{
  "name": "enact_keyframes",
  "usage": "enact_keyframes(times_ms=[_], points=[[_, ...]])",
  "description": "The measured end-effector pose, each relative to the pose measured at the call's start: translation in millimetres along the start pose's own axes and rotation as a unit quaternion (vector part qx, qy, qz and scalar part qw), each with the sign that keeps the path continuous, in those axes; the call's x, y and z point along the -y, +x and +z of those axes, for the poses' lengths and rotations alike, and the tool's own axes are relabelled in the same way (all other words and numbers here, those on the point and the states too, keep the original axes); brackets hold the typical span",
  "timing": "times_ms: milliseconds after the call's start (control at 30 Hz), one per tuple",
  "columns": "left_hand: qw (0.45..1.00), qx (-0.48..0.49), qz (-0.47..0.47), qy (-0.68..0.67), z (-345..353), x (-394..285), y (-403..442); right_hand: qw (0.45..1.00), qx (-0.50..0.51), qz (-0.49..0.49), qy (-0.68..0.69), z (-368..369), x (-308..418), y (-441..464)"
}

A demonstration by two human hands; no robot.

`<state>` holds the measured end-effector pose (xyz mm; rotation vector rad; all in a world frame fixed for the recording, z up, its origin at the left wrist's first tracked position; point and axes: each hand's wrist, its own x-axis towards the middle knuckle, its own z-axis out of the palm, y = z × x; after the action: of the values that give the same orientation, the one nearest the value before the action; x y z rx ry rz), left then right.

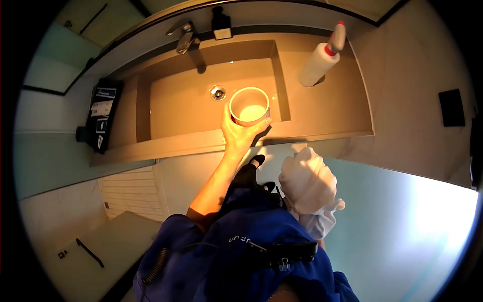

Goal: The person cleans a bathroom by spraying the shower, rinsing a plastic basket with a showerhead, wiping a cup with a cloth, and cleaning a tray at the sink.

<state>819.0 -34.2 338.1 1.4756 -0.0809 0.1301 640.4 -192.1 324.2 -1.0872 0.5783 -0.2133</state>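
Note:
My left hand [236, 135] is closed around a light-coloured round cup [250, 119], its mouth turned up toward me. The cup is over the front part of the sink basin [176, 108], and its inside is brightly lit. At my right side, a bunched white cloth [308, 182] hangs in front of my body. My right hand [340, 204] grips the cloth and is mostly hidden by its folds.
A chrome faucet [185, 41] and a dark bottle [221, 24] stand behind the basin, which has a metal drain [218, 93]. A white spray bottle [318, 65] with red parts is on the right counter. A black tray [104, 116] with packets lies at the left end.

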Motion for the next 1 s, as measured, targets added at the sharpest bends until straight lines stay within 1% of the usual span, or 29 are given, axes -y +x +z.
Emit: enact_keyframes(times_ms=[67,167,267,333,367,500,600,833,967,1000], points=[[0.999,-0.013,-0.021,-0.036,-7,-8,-3,1.0,0.011,0.01,-0.005,4,-4,1],[0.998,-0.026,-0.033,-0.039,-11,-4,-5,0.999,0.024,0.02,-0.014,10,-8,6],[0.999,-0.033,0.005,0.026,-16,9,-4,0.999,0.035,0.027,-0.023,17,-10,10],[0.982,-0.041,0.062,0.171,-20,5,-3,0.998,0.037,0.031,-0.028,21,-11,11],[0.965,-0.044,0.09,0.244,-20,3,-2,0.998,0.038,0.032,-0.029,21,-11,12],[0.952,-0.032,0.114,0.284,-21,3,0,0.998,0.029,0.039,-0.032,19,-11,12],[0.945,-0.04,0.138,0.294,-19,9,8,0.999,0.012,0.044,-0.03,13,-11,12],[0.957,-0.046,0.097,0.268,-13,4,20,0.998,-0.016,0.053,-0.029,1,-11,10],[0.979,-0.048,0.031,0.197,-12,14,29,0.997,-0.028,0.058,-0.033,-3,-12,8],[0.981,-0.041,0.03,0.185,-12,16,30,0.997,-0.031,0.061,-0.033,-4,-12,7]])
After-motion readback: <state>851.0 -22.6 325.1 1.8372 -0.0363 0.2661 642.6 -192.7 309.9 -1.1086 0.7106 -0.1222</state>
